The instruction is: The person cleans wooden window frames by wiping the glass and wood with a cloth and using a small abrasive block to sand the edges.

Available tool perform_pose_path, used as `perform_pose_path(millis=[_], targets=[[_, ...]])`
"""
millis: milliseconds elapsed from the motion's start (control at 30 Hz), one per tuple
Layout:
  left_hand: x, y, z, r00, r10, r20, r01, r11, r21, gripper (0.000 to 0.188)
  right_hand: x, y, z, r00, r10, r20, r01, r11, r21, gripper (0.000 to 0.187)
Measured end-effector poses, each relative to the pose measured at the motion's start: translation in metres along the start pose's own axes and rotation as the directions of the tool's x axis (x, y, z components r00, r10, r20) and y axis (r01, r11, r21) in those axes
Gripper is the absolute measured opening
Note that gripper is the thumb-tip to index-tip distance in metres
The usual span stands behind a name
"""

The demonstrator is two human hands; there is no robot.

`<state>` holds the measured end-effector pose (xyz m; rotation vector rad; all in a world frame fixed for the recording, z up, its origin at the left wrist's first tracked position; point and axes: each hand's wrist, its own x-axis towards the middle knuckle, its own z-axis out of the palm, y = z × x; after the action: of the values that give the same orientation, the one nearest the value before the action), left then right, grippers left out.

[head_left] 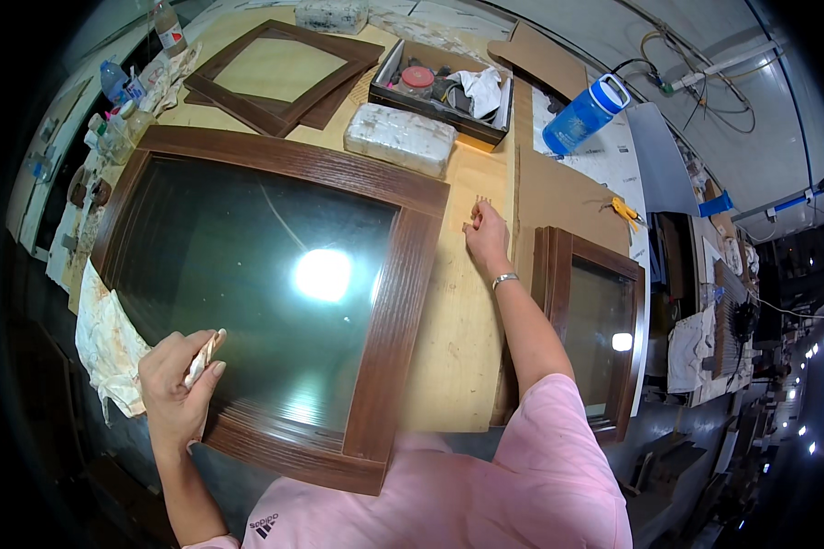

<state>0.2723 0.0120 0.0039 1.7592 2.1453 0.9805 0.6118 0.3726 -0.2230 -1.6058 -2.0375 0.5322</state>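
A large brown wooden framed panel with dark glass lies on the table in front of me. My left hand is closed on a white, stained rag, over the panel's lower left corner. Part of the rag hangs past the panel's left edge, and a fold sticks out between thumb and fingers. To the right of the panel, my right hand is over the pale tabletop with its fingers pinched together. Whatever it holds is too small to make out.
Behind the panel sit a wrapped block, a box of odds and ends and empty brown frames. At right are a blue bottle, a yellow-handled tool and smaller glazed frames. Several bottles line the left side.
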Motion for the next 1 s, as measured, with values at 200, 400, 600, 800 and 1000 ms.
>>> perform_pose_path(millis=[200,400,600,800,1000], targets=[[0.001,0.0,0.002,1.0,0.006,-0.006,-0.006,1.0,-0.006,0.028,0.003,0.013,0.001,0.999,0.052,-0.003,-0.052,0.998,0.041,0.019],[0.001,0.001,0.001,1.0,0.007,-0.006,-0.007,1.0,-0.002,0.028,0.018,0.019,0.007,0.991,0.132,-0.03,-0.13,0.989,0.068,0.014],[0.001,0.003,0.001,1.0,-0.003,-0.005,0.003,1.0,-0.002,0.029,0.018,0.009,0.006,0.989,0.126,-0.076,-0.125,0.992,0.013,0.023],[0.001,0.003,0.001,1.0,-0.013,-0.002,0.013,1.0,-0.006,0.028,0.02,0.003,0.003,0.989,0.129,-0.069,-0.133,0.989,-0.058,0.025],[0.001,0.001,0.0,1.0,-0.012,0.006,0.012,1.0,0.008,0.029,0.011,0.01,-0.004,0.996,0.085,-0.038,-0.083,0.995,0.054,0.014]])
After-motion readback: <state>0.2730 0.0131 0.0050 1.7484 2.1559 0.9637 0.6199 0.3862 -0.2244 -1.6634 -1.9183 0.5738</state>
